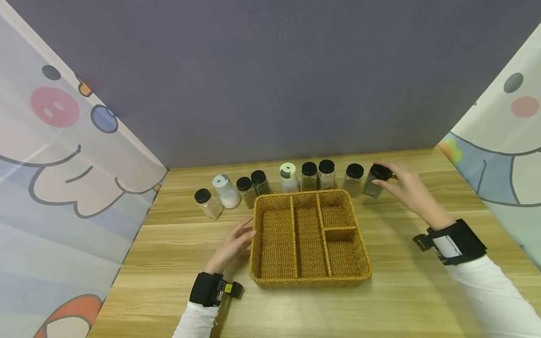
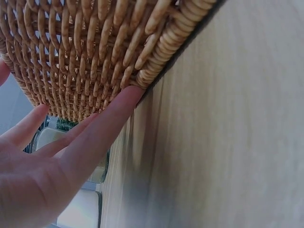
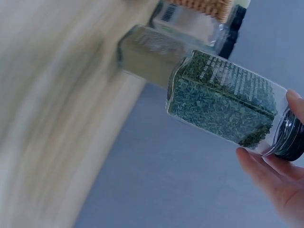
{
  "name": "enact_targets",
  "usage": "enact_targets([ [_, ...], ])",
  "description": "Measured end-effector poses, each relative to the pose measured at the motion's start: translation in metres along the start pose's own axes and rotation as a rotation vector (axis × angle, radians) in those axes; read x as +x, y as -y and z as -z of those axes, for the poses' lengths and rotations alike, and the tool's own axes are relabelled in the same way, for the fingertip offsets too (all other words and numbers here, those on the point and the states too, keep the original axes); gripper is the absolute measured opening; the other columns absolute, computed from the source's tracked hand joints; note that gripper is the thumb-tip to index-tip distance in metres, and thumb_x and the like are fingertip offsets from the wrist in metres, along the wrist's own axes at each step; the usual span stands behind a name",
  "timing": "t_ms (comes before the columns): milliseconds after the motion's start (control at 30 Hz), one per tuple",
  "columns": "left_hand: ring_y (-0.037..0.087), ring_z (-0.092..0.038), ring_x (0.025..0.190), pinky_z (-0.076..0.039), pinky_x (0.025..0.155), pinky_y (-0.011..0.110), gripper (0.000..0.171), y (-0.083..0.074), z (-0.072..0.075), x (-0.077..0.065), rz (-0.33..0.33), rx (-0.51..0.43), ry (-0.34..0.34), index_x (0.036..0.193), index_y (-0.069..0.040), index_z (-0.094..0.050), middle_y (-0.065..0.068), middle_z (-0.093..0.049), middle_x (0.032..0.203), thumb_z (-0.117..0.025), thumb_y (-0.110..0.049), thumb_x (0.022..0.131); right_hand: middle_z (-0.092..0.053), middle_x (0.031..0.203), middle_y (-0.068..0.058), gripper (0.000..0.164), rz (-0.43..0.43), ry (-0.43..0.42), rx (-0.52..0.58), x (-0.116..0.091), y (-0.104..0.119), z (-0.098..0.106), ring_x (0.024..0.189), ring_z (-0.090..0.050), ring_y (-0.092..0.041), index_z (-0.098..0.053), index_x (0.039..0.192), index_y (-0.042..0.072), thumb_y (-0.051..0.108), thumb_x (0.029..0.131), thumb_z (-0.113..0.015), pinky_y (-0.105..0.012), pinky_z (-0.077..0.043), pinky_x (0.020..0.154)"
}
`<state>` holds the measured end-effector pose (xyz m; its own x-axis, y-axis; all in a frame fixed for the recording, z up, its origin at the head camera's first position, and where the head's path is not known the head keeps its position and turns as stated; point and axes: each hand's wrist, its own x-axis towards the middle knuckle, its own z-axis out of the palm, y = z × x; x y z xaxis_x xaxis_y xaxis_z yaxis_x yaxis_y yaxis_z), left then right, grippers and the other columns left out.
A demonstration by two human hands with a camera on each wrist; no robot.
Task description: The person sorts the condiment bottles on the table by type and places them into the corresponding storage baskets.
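Note:
A woven basket [image 1: 310, 280] with several compartments sits on the table. My left hand [image 1: 231, 246] touches its left side; in the left wrist view the nearly straight fingers [image 2: 102, 128] press against the weave low down. At the right end of the row of jars, my right hand [image 1: 401, 185] grips a spice jar [image 1: 373, 188] by its black lid. The right wrist view shows this glass jar [image 3: 221, 97] filled with dried green herbs, thumb and fingers around the lid end. Right beside it stands another black-lidded jar [image 1: 352, 180] with tan contents.
Behind the basket stand more black-lidded jars [image 1: 309, 174] and a white-capped bottle [image 1: 289, 178]. To the left are a second white-capped bottle [image 1: 228, 193] and a tilted-looking jar of pale contents [image 1: 210, 205]. A grey panel [image 1: 270, 94] rises at the table's [image 1: 169, 253] back edge.

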<state>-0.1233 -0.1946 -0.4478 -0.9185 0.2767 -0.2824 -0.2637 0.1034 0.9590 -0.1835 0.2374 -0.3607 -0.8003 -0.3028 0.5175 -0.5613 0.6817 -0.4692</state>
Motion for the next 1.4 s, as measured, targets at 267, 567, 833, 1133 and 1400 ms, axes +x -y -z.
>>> enact_targets([
  [267, 0.039, -0.041, 0.116, -0.044, 0.086, 0.047, 0.058, 0.0, 0.0, -0.001, -0.016, -0.012, 0.013, 0.139, -0.018, -0.027, 0.023, -0.037, 0.131, -0.053, -0.023, 0.088, -0.056, 0.11, -0.022, 0.05, 0.059, 0.02, -0.009, 0.012, 0.015, 0.0, 0.099, -0.051, -0.036, -0.051, 0.119, -0.001, 0.001, 0.073, -0.069, -0.047, -0.044, 0.077],
  [567, 0.038, -0.041, 0.116, -0.044, 0.086, 0.047, 0.058, 0.001, 0.0, -0.001, -0.017, -0.013, 0.012, 0.14, -0.018, -0.026, 0.024, -0.036, 0.132, -0.053, -0.024, 0.089, -0.059, 0.105, -0.02, 0.051, 0.166, 0.039, 0.06, 0.022, 0.025, -0.012, 0.091, -0.056, -0.029, -0.054, 0.113, -0.004, -0.006, 0.066, -0.071, -0.03, -0.047, 0.076],
  [833, 0.04, -0.041, 0.116, -0.045, 0.085, 0.047, 0.059, 0.001, 0.0, 0.0, -0.015, 0.005, 0.0, 0.14, -0.018, -0.026, 0.024, -0.035, 0.133, -0.054, -0.025, 0.088, -0.056, 0.112, -0.02, 0.052, 0.25, 0.071, 0.13, 0.027, 0.029, -0.023, 0.1, -0.053, -0.031, -0.054, 0.114, -0.005, -0.005, 0.065, -0.072, -0.011, -0.035, 0.092],
  [1133, 0.041, -0.041, 0.116, -0.047, 0.081, 0.047, 0.058, 0.003, 0.002, 0.0, -0.007, 0.016, 0.01, 0.14, -0.019, -0.027, 0.023, -0.036, 0.133, -0.053, -0.024, 0.089, -0.057, 0.11, -0.015, 0.051, 0.254, 0.165, 0.145, 0.029, 0.036, -0.029, 0.099, -0.053, -0.026, -0.053, 0.115, -0.002, -0.003, 0.068, -0.071, -0.03, -0.047, 0.08],
  [1400, 0.043, -0.037, 0.118, -0.045, 0.084, 0.048, 0.058, -0.009, -0.002, -0.006, 0.0, 0.018, 0.024, 0.141, -0.013, -0.022, 0.026, -0.032, 0.134, -0.05, -0.02, 0.091, -0.056, 0.11, -0.012, 0.051, 0.25, 0.229, 0.17, 0.029, 0.037, -0.039, 0.098, -0.053, -0.024, -0.054, 0.115, 0.001, -0.001, 0.068, -0.072, -0.035, -0.047, 0.077],
])
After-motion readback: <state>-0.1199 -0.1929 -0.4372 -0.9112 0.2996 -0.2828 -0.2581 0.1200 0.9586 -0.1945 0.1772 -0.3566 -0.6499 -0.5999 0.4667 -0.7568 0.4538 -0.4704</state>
